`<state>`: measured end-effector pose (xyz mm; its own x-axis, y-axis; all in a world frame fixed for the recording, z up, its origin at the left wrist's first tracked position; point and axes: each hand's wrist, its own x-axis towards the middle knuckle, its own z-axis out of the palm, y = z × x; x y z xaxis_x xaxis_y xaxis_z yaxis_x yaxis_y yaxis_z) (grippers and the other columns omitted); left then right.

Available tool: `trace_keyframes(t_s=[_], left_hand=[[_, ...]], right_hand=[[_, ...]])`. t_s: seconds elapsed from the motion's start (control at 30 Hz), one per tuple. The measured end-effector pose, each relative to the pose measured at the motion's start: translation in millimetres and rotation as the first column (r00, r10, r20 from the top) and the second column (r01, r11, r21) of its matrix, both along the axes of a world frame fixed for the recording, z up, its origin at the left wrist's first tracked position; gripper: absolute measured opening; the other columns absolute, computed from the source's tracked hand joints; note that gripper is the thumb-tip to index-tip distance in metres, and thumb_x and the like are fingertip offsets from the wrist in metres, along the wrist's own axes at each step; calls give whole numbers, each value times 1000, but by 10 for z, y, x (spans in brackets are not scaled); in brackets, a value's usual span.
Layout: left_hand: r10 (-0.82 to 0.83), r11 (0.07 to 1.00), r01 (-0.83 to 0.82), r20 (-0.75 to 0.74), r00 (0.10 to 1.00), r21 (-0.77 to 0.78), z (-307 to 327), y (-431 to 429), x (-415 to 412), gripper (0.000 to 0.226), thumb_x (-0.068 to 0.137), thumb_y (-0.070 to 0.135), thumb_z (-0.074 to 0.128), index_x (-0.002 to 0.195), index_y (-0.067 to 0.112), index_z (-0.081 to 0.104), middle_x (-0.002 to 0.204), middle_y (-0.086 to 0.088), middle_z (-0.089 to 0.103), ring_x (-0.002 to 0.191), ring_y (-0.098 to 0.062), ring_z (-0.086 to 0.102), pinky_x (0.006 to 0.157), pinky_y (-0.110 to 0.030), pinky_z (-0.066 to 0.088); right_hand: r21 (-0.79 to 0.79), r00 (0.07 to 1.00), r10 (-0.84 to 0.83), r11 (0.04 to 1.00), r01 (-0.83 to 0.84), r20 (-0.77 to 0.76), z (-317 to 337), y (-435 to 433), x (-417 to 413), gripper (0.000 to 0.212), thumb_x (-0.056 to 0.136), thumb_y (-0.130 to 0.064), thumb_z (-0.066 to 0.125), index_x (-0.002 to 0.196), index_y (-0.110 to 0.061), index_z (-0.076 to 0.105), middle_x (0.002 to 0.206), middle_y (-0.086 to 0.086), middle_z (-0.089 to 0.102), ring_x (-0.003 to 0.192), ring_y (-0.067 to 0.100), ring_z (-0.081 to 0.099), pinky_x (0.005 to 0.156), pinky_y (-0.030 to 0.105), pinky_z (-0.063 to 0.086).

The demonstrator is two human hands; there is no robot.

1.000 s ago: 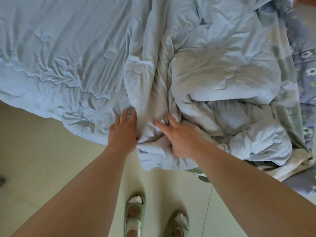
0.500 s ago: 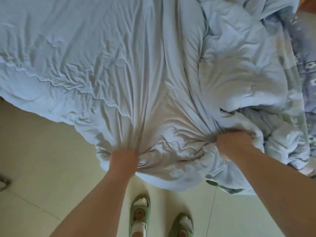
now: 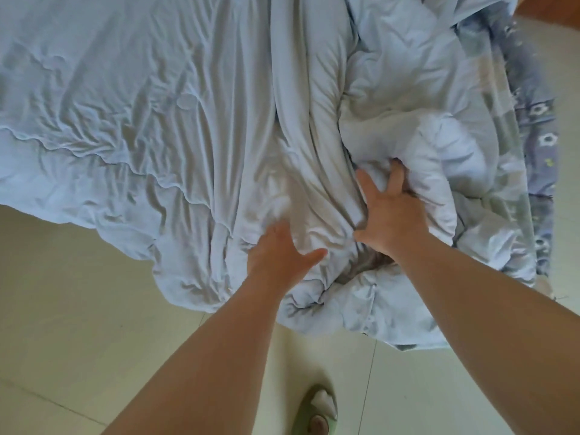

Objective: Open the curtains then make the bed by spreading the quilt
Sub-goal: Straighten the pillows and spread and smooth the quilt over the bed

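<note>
A: Left grip (image 3: pixel 282 251) lies flat and spread on the quilt (image 3: pixel 141 105), which covers the bed (image 3: pixel 539 127); right grip (image 3: pixel 389 215) hooks fingers (image 3: pixel 396 175) into a puffy bunch toward the bed's right.
B: Risk?
A: Soft, wrinkled padding gives; a hard tug may slide the overhang off the bed to the floor (image 3: pixel 78 309).

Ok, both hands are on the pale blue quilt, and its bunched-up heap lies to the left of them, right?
Not the side. The head view shows the left hand and right hand on the pale blue quilt, but its bunched-up heap lies to the right of them.
</note>
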<state>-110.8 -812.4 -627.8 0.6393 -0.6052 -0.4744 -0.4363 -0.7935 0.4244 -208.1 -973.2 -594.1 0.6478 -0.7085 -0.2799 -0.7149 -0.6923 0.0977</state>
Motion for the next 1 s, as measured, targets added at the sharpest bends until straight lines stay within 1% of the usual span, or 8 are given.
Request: trace_keyframes(t_s=[0.17, 0.4, 0.47, 0.53, 0.67, 0.77, 0.9, 1.0], left_hand=[[-10, 994, 5, 51, 999, 108, -124, -319, -93, 29, 96, 26, 48, 119, 8, 53, 119, -11, 58, 111, -28, 57, 88, -34, 45], [-25, 975, -10, -153, 988, -223, 33, -828, -530, 20, 94, 19, 49, 82, 8, 59, 82, -9, 64, 81, -24, 62, 69, -30, 44], [48, 958, -127, -294, 955, -258, -25, -886, -562, 18, 91, 16, 49, 79, 7, 60, 78, -11, 70, 78, -26, 68, 73, -36, 54], [21, 972, -79, -250, 968, -223, -95, -842, -607, 14, 91, 15, 49, 90, 8, 61, 90, -10, 69, 88, -26, 65, 78, -33, 52], [-44, 986, 16, -166, 985, -163, -82, -583, -869, 58, 73, 58, 63, 114, 20, 48, 103, 1, 60, 94, -22, 59, 80, -35, 48], [-164, 985, 156, -133, 977, -68, -59, -427, -1024, 63, 62, 64, 65, 107, 26, 42, 95, 8, 55, 92, -19, 59, 74, -30, 45], [-337, 939, 340, -65, 939, 53, -183, -507, -1108, 53, 73, 49, 65, 113, 17, 48, 102, 2, 59, 96, -24, 60, 71, -31, 44], [-354, 935, 351, -48, 934, -50, -186, -623, -1271, 19, 87, 27, 54, 101, 15, 54, 95, -3, 62, 91, -26, 61, 68, -29, 39]], right_hand=[[-45, 967, 34, 998, -47, -253, -227, -167, -372, 76, 82, -39, 59, 146, -33, 17, 155, 17, -16, 142, 38, 10, 112, 52, 16], [-307, 886, -169, 951, 32, -432, -144, -866, -1049, 63, 98, -37, 26, 149, -40, -11, 153, 17, -29, 143, 37, -21, 110, 66, -6], [-329, 861, -229, 941, 77, -455, -54, -1019, -1145, 68, 97, -36, 30, 147, -42, -16, 152, 20, -30, 143, 40, -19, 109, 68, -2], [-282, 863, -237, 952, 115, -446, -50, -1026, -1123, 71, 95, -36, 33, 148, -42, -15, 153, 22, -27, 143, 42, -16, 109, 69, 1], [-215, 976, -76, 976, 30, -206, -51, -714, -972, 54, 92, -32, 40, 144, -28, 30, 155, 25, 6, 142, 44, 5, 112, 63, 7], [-22, 979, 111, 993, -116, -171, -42, -483, -949, 63, 79, -57, 46, 134, -24, 46, 149, 16, 29, 139, 34, 22, 114, 60, 4], [202, 945, 170, 973, -116, -279, -40, -440, -1083, 92, 58, -74, 55, 134, -28, 35, 131, 4, 51, 131, 27, 39, 115, 54, -5], [144, 930, 186, 979, -146, -318, -102, -451, -1171, 102, 70, -57, 65, 148, -27, 6, 132, 9, 52, 126, 28, 45, 116, 46, 6]])
